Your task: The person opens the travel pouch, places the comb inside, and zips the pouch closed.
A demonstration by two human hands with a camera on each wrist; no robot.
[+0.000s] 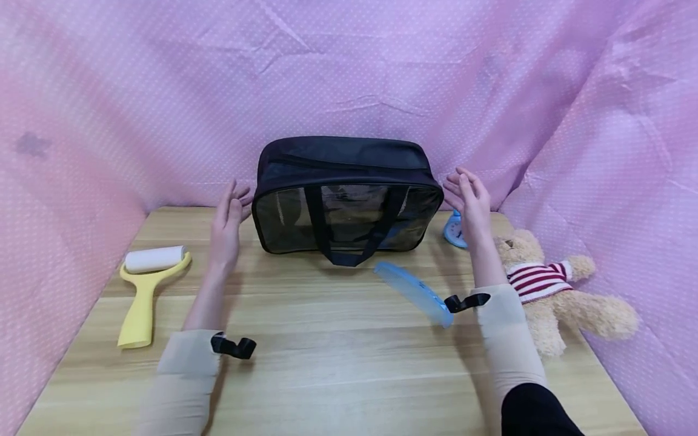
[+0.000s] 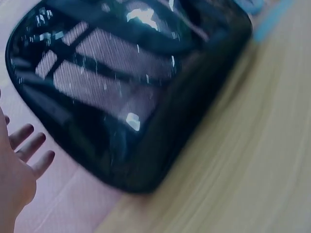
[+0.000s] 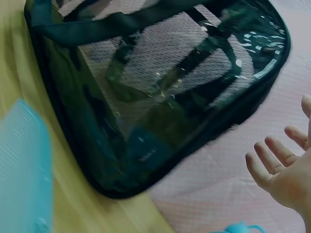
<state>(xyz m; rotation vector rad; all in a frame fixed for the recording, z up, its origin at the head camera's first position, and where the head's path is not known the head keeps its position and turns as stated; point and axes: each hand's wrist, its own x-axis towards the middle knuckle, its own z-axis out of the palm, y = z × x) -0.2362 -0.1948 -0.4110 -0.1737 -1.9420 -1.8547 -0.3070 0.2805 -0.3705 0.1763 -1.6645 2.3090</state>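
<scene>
A black bag (image 1: 349,160) with clear plastic sides stands upright at the back of the table, its front strap hanging down onto the tabletop. My left hand (image 1: 228,221) is raised beside the bag's left end, fingers relaxed and holding nothing. On the other side, my right hand (image 1: 470,197) is held up near the bag's right end, also with nothing in it. Both wrist views show loose fingers next to the bag, with a gap between the left hand (image 2: 19,165) and the bag's edge, and likewise for the right hand (image 3: 282,170).
A blue translucent comb (image 1: 414,293) lies in front of the bag. Behind my right forearm are a small blue alarm clock (image 1: 454,232) and a teddy bear (image 1: 540,284) in a striped shirt. A yellow lint roller (image 1: 143,297) lies at left. Pink dotted cloth (image 1: 349,66) hangs around the table.
</scene>
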